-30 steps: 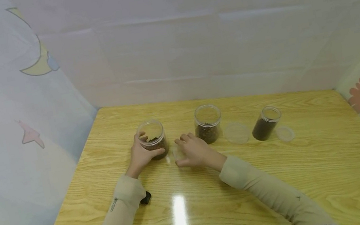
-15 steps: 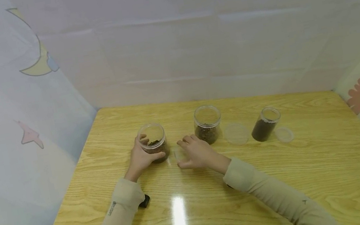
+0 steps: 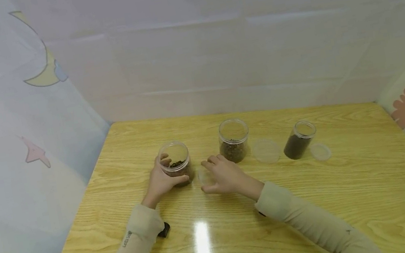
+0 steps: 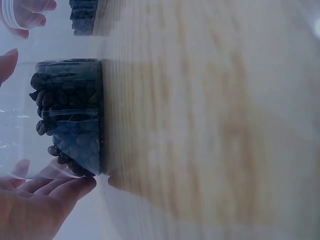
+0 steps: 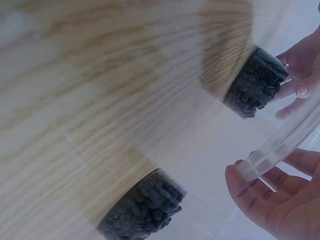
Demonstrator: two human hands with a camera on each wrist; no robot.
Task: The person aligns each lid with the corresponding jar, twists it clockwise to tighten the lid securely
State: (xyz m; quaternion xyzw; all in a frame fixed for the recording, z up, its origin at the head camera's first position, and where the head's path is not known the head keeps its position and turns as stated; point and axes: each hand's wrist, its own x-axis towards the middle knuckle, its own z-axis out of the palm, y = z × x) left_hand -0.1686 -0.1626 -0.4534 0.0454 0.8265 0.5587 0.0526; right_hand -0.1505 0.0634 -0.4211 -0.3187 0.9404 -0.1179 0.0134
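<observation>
My left hand [image 3: 160, 183] holds a clear jar [image 3: 184, 175] partly filled with coffee beans, thumb on the near side and fingers round the left. The jar has no lid on it, and the left wrist view shows its dark beans [image 4: 70, 105] banked unevenly against the bottom. Just to the right, my right hand [image 3: 227, 176] pinches a clear round lid [image 5: 280, 145] by its edge, held tilted. A second uncovered jar of coffee beans [image 3: 234, 150] stands beyond the right hand's fingers.
Right of the second jar, a clear lid [image 3: 266, 151] lies flat on the wooden table [image 3: 360, 189]. Farther right are a narrower uncovered jar with dark contents [image 3: 296, 147] and a smaller lid [image 3: 321, 151]. Printed cloth [image 3: 184, 66] hangs behind the table.
My left hand has shifted the jar slightly toward me and to the right. The right hand, with the lid, has moved a little right and nearer. The other jars stay put.
</observation>
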